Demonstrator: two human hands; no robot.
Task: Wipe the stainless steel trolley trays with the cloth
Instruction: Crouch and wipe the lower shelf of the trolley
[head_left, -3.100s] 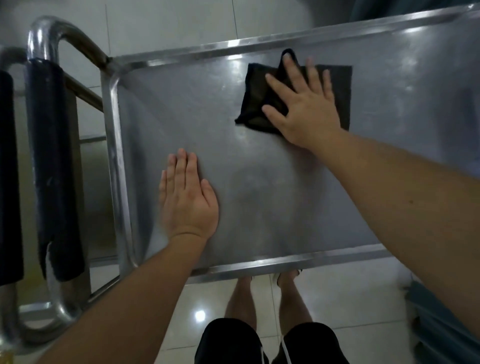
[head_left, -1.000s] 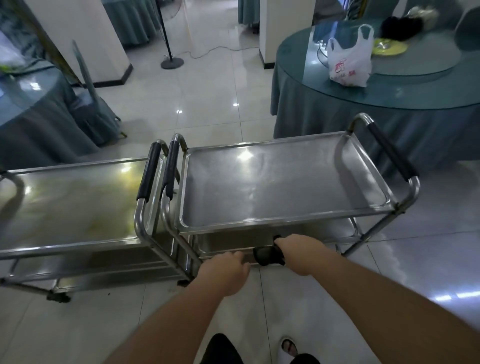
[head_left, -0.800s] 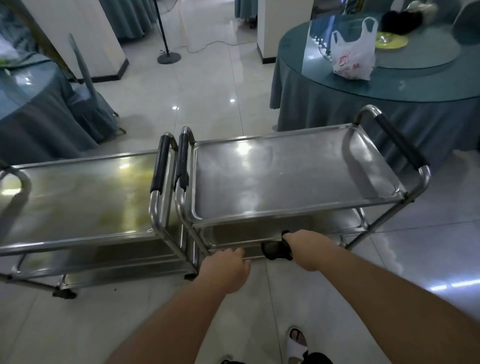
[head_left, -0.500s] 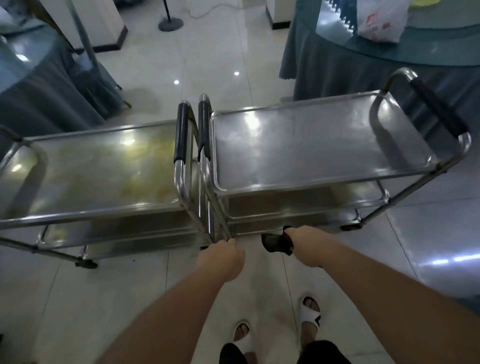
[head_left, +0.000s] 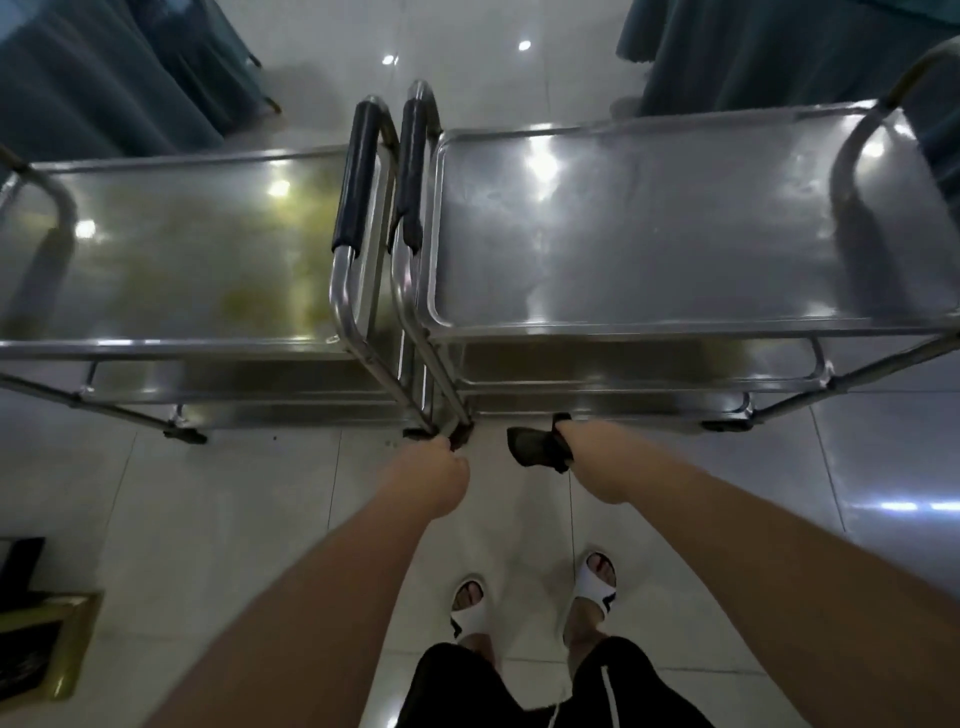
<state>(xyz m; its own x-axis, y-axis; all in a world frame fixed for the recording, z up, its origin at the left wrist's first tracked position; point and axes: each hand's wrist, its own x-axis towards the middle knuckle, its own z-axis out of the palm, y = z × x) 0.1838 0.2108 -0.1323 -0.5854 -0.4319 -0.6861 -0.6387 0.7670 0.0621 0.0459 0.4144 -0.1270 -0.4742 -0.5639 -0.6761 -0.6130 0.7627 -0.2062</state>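
The right hand (head_left: 589, 457) keeps a clenched grip on the dark cloth (head_left: 535, 446), low by the bottom shelf of the right trolley (head_left: 623, 332). Above that grip, the right trolley's top tray (head_left: 649, 228) looks evenly grey, probably wiped. The left hand (head_left: 441, 467) is curled near the trolley legs; whether it grasps anything I cannot tell. Above and left of it, the left trolley's top tray (head_left: 197, 249) shows yellowish smears, so it and the lower shelves likely remain.

Your right hand (head_left: 584, 457) grips the dark cloth (head_left: 535, 448) low beside the right trolley (head_left: 675, 332), your left hand (head_left: 434, 470) curls at the legs where it meets the yellow-stained left trolley (head_left: 182, 343), above your white sandals (head_left: 595, 582).
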